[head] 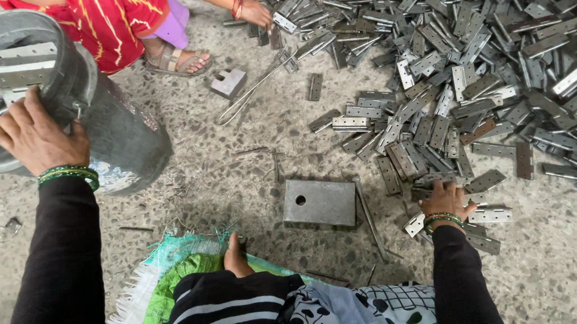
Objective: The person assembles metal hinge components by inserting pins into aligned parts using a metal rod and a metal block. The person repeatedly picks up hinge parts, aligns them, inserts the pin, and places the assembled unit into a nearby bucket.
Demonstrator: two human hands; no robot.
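The left hand (33, 134) lies flat, fingers spread, gripping the rim of a round grey metal bucket (117, 136) at ten o'clock, tilted and filled with flat steel hinges (19, 65). The right hand (445, 199), at four o'clock, presses open-fingered onto the edge of the heap of loose steel hinges (469, 57); whether it pinches one is unclear. A square grey steel block with a hole (320, 202) sits between. Another person's hand (256, 14) reaches in at twelve.

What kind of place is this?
Probably a small hardware workshop where work is done on the floor: a big heap of metal hinges covers the speckled concrete floor, beside a steel block and a metal bucket.
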